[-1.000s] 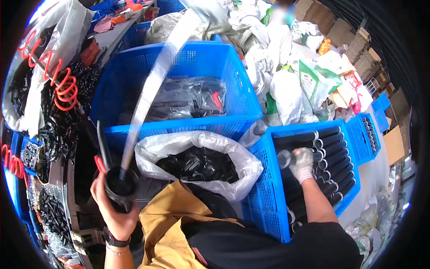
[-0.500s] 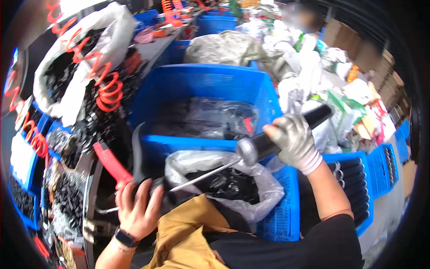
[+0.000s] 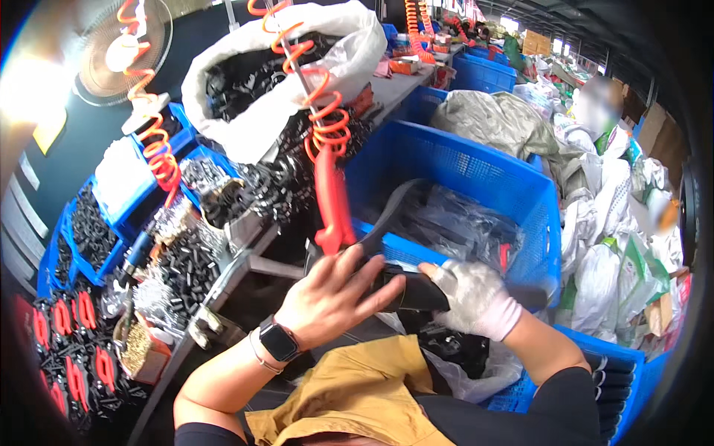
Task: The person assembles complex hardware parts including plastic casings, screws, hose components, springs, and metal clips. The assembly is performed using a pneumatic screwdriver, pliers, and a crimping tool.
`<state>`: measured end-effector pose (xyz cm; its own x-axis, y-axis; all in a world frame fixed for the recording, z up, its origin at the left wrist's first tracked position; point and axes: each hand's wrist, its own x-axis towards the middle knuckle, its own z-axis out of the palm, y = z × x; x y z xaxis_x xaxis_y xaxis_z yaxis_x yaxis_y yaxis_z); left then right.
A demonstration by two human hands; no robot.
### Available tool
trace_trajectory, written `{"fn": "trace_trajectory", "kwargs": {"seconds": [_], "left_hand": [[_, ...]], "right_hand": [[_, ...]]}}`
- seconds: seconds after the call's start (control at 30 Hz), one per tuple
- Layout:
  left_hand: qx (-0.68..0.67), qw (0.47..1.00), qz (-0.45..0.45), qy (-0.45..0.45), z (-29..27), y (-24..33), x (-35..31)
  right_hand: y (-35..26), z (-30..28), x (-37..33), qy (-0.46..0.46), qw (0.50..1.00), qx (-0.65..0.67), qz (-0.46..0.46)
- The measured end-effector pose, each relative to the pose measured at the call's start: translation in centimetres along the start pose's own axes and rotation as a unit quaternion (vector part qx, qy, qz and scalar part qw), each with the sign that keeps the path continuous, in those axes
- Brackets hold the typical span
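What looks like a caulking gun, with a red handle [image 3: 332, 201] and a curved black lever [image 3: 398, 212], stands upright from under my left hand [image 3: 327, 297]. That hand is bare, wears a watch [image 3: 279, 340], and has its fingers laid over the black joint of the gun. My right hand [image 3: 476, 297], in a pale glove, is closed around the gun's black barrel [image 3: 424, 291] to the right of the left hand. Motion blur smears the barrel's far end. Both hands are close together in front of my lap, and the gun's underside is hidden.
A blue crate [image 3: 483, 156] with bagged black parts lies ahead. At left is a bench with a white sack [image 3: 364, 37] of black pieces, blue bins [image 3: 111, 260] and red-and-black handles [image 3: 74, 320]. Orange coiled hoses [image 3: 327, 126] hang overhead. Black tubes [image 3: 606, 394] fill a crate at right.
My right hand has come down and left with the barrel, now close to my left hand. The exposed metal rod no longer shows. The view has swung left.
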<state>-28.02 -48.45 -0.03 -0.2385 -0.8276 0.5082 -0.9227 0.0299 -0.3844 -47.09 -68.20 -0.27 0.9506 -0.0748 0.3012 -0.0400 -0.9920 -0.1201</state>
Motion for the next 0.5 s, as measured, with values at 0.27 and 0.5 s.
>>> {"fn": "trace_trajectory", "kwargs": {"seconds": [0.27, 0.5], "left_hand": [[-0.734, 0.424, -0.393, 0.356, 0.8, 0.5, -3.1], [-0.659, 0.385, -0.461, 0.454, -0.4, 0.2, -8.3]], "right_hand": [[-7.4, 5.6, 7.9, -0.08, 0.92, 0.385, 0.013], [-13.8, 12.6, 11.6, 0.271, 0.95, 0.117, -0.098]]}}
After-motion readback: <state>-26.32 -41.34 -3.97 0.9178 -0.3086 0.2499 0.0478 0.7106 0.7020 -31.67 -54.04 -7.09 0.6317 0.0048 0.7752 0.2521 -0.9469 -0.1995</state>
